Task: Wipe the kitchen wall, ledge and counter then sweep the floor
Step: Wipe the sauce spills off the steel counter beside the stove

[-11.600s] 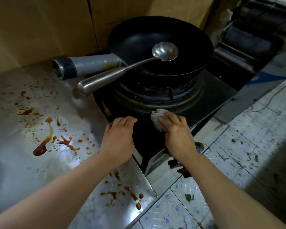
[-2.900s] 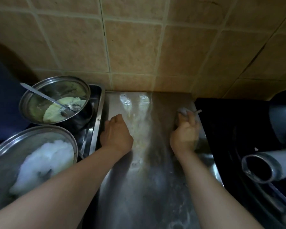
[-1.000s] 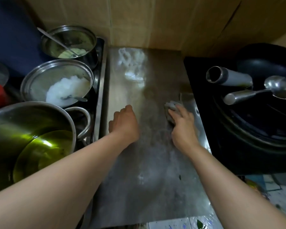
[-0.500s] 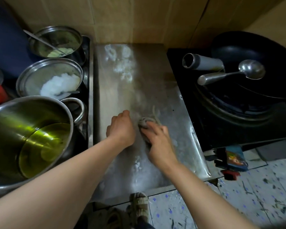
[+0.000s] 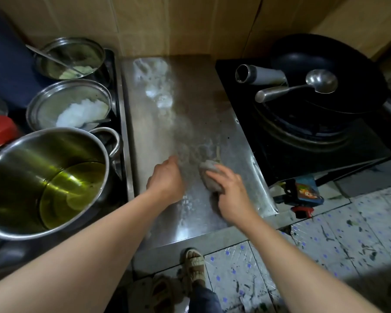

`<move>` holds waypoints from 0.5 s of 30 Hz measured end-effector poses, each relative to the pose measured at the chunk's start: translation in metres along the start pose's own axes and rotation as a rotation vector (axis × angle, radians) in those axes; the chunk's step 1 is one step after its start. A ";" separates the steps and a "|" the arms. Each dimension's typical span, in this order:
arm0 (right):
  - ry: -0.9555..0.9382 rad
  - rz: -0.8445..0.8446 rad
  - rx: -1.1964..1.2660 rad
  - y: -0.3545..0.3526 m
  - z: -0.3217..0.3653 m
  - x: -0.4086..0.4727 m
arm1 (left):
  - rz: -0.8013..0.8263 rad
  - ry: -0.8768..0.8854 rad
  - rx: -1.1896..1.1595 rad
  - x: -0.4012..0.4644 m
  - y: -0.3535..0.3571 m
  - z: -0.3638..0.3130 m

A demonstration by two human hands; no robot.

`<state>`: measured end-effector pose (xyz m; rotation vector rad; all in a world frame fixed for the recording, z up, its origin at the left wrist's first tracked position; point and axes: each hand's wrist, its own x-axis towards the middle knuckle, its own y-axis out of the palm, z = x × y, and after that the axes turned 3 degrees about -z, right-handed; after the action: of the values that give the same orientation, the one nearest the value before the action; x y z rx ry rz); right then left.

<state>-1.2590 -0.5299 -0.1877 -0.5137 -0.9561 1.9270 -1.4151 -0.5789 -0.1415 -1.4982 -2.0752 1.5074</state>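
Counter-wiping step: right hand point(image 5: 229, 190) clamps the scouring pad point(image 5: 210, 175) against the steel tabletop point(image 5: 190, 114), left hand point(image 5: 167, 179) curled beside it, holding nothing visible; next, scrub toward the white residue point(image 5: 155, 84).

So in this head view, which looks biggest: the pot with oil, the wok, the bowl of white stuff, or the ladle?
1. pot with oil, though it's nearest the camera
2. wok
3. bowl of white stuff
4. ladle
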 end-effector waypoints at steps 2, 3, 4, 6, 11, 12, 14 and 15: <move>0.070 0.002 0.063 -0.024 -0.001 0.010 | 0.006 0.007 -0.021 -0.002 -0.004 0.000; 0.096 -0.005 0.059 -0.038 0.000 0.014 | 0.007 0.011 -0.034 -0.004 -0.007 -0.001; 0.115 -0.008 0.047 -0.052 0.003 0.017 | 0.011 0.016 -0.046 -0.005 -0.010 -0.002; 0.133 -0.013 0.058 -0.076 0.010 0.022 | 0.021 0.027 -0.060 -0.008 -0.015 -0.004; 0.163 -0.053 0.178 -0.100 0.042 0.028 | 0.007 0.084 -0.084 -0.016 -0.035 -0.014; 0.172 -0.057 0.221 -0.101 0.050 0.028 | 0.001 0.097 -0.097 -0.016 -0.039 -0.015; 0.180 -0.077 0.303 -0.105 0.068 0.027 | -0.022 0.116 -0.147 -0.018 -0.050 -0.017; 0.177 -0.085 0.339 -0.107 0.077 0.026 | -0.029 0.120 -0.187 -0.019 -0.057 -0.018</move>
<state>-1.2663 -0.5077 -0.0556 -0.4284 -0.5164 1.8803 -1.4293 -0.5813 -0.0810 -1.5713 -2.2068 1.2103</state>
